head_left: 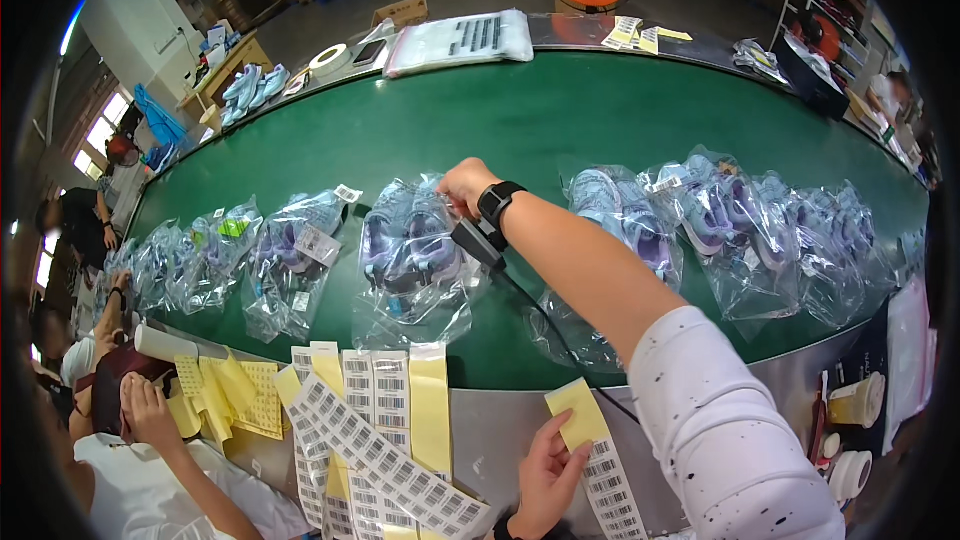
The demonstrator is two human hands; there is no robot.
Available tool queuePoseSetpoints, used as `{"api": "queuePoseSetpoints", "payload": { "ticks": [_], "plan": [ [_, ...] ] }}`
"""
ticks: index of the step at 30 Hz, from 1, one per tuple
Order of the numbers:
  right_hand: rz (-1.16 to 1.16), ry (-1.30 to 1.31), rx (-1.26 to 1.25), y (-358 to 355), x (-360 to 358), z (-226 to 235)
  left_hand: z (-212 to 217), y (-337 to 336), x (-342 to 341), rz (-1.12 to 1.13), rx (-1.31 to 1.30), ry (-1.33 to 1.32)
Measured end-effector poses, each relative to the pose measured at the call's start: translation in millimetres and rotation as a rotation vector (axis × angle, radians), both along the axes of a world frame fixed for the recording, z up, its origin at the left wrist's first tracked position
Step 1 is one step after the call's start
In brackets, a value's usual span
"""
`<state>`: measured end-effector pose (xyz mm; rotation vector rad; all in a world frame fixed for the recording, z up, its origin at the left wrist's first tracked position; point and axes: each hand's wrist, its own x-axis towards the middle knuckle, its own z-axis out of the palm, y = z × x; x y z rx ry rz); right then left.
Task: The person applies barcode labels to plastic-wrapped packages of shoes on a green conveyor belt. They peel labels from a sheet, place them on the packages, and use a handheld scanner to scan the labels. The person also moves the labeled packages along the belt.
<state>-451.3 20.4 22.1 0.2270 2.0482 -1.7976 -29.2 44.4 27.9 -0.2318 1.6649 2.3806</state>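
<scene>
Touching, at its upper right edge, a clear plastic bag of pale blue and lilac shoes [408,240], laid midway along the long green belt [480,120]. Curling the right hand [468,187] there, grip drawn in; cannot tell whether pinching film. Could wrinkle or shift the loose, slippery plastic if pressed unevenly. Pinching a yellow-backed white barcode strip [608,485] in the left hand [548,475], at the belt's near side; might crease it by squeezing. With a thin black cable [545,315] slung from the right wrist over the belt's near edge, could snag film or tug the strip.
</scene>
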Motion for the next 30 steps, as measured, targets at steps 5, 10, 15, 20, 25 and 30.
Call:
{"api": "queuePoseSetpoints", "payload": {
  "ticks": [5,10,15,20,25,30],
  "plan": [
    [0.239,1.127,0.826,46.3,4.1,48.4,-8.4,-1.2,5.7,0.032,0.005,-0.004],
    [0.334,1.474,0.846,39.9,43.6,50.7,-9.0,-0.3,7.5,0.032,0.011,0.018],
    [0.627,1.346,0.672,28.6,93.9,3.3,2.7,-2.6,1.4,0.020,0.035,0.018],
    [0.613,1.087,0.856,76.5,91.2,40.6,1.6,-6.4,6.9,0.127,0.015,0.051],
    [0.553,1.203,0.462,101.1,171.5,89.3,5.4,-18.2,13.4,0.272,-0.041,0.084],
    [0.838,0.793,0.199,134.4,299.8,96.7,18.7,-38.9,13.9,0.355,-0.101,0.093]
  ]
}}
